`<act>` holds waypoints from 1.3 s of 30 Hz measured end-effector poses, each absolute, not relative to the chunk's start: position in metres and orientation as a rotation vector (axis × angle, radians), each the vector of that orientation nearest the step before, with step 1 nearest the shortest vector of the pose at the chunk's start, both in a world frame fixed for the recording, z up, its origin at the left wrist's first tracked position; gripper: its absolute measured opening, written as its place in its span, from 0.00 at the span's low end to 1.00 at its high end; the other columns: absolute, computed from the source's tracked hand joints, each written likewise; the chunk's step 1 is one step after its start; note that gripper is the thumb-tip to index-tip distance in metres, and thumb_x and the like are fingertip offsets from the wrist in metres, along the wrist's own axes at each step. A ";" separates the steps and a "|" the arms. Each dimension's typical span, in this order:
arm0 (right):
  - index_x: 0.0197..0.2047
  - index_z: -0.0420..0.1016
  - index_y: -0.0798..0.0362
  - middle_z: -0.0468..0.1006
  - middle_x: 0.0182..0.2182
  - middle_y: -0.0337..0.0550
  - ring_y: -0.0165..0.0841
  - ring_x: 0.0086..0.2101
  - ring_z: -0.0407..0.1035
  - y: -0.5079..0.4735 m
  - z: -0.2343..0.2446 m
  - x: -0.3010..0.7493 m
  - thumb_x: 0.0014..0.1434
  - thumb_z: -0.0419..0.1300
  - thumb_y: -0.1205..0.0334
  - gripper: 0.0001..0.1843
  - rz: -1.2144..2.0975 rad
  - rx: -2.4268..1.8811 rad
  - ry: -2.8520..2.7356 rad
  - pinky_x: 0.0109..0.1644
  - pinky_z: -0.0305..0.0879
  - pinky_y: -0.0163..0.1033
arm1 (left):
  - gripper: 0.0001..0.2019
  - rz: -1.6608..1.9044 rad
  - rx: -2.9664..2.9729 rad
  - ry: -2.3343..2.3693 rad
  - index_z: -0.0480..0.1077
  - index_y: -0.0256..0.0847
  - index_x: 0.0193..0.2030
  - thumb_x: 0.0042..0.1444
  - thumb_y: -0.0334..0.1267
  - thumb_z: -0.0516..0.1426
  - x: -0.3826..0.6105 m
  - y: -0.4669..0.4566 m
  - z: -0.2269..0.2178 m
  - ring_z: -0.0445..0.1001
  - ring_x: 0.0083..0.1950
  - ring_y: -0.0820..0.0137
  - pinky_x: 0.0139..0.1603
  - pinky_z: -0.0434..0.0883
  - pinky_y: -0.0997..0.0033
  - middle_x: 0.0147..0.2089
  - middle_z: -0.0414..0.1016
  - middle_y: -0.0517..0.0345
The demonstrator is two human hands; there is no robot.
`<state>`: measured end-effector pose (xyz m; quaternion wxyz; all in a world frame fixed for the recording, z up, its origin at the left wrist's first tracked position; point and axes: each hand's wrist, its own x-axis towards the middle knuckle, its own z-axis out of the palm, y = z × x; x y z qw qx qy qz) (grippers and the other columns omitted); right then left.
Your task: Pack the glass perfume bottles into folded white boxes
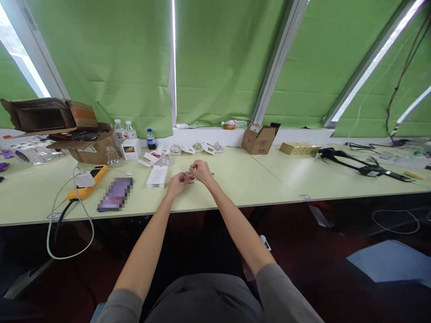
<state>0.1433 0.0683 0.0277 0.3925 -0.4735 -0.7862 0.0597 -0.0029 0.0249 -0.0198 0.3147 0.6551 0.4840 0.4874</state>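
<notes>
Just above the table's front part, my left hand [176, 185] is closed around a small clear container with pinkish contents [189, 176]. My right hand [201, 170] pinches at the top of that container, and whatever its fingertips hold is too small to make out. A gold-coloured round piece [213, 175] shows just beyond my right wrist, partly hidden. To the left of my left hand lies a white box [157, 177]. Behind the hands stand opened white cartons [155, 157] with small clear glass pieces [197, 146] in them.
A pixelated phone [116, 194] and a yellow power strip [88, 183] with a looping white cable lie at left. Cardboard boxes [90, 148], a blue-capped bottle [151, 140] and a small carton [258, 140] stand along the back. A black strap-like device [357, 166] is far right.
</notes>
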 end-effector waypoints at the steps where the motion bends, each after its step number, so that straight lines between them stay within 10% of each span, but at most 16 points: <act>1: 0.26 0.73 0.56 0.76 0.30 0.43 0.30 0.32 0.66 0.068 0.028 0.143 0.51 0.56 0.72 0.06 0.150 -1.210 -1.994 0.37 0.58 0.33 | 0.13 1.287 1.720 1.272 0.74 0.40 0.39 0.46 0.42 0.62 -0.003 0.025 -0.020 0.74 0.37 0.65 0.38 0.68 0.68 0.36 0.78 0.54; 39: 0.27 0.74 0.54 0.76 0.28 0.42 0.32 0.32 0.66 0.065 0.032 0.142 0.51 0.55 0.72 0.08 0.041 -1.262 -2.071 0.37 0.57 0.34 | 0.14 1.307 1.693 1.234 0.74 0.39 0.39 0.46 0.42 0.62 -0.001 0.027 -0.024 0.75 0.38 0.64 0.38 0.70 0.68 0.36 0.78 0.54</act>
